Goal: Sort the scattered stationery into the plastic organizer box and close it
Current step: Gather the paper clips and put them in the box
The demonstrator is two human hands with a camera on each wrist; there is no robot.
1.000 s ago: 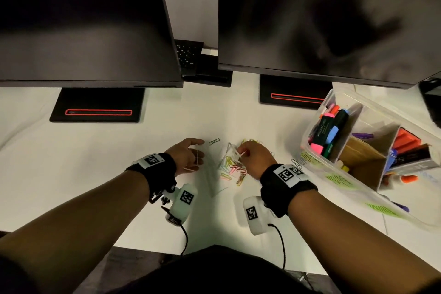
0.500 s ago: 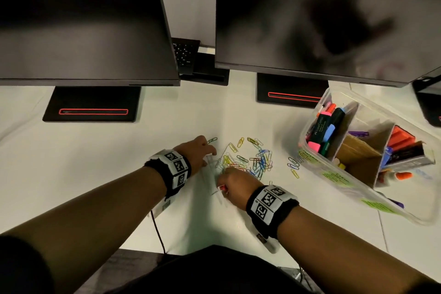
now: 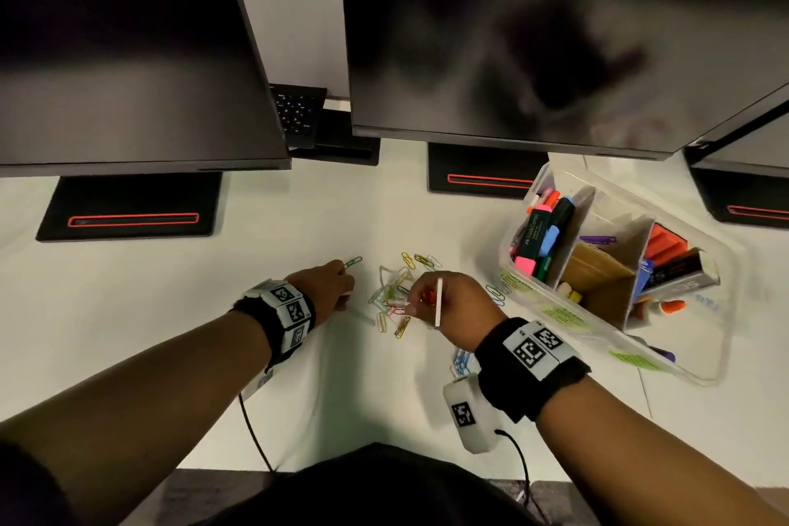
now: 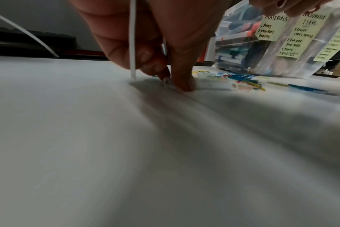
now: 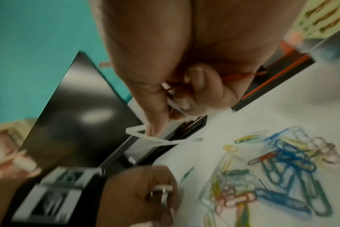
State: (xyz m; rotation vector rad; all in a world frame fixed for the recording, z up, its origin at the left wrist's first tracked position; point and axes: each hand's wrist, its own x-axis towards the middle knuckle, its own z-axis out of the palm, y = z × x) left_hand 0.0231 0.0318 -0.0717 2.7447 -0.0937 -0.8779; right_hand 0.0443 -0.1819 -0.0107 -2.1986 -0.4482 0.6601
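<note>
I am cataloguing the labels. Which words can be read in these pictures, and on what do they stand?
"MATERIALS", "Pens", "Markers", "Pencils": first sticky note on the organizer box.
"ITEMS", "Eraser", "Ink pad", "Tapes", "Glue": second sticky note.
"FABER-CASTELL": green highlighter.
Third sticky note: blurred.

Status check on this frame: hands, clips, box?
Left hand pinching something small on desk. Right hand gripping white strips, red clip. Paper clips loose on desk. Organizer box open, nothing blocking.
</note>
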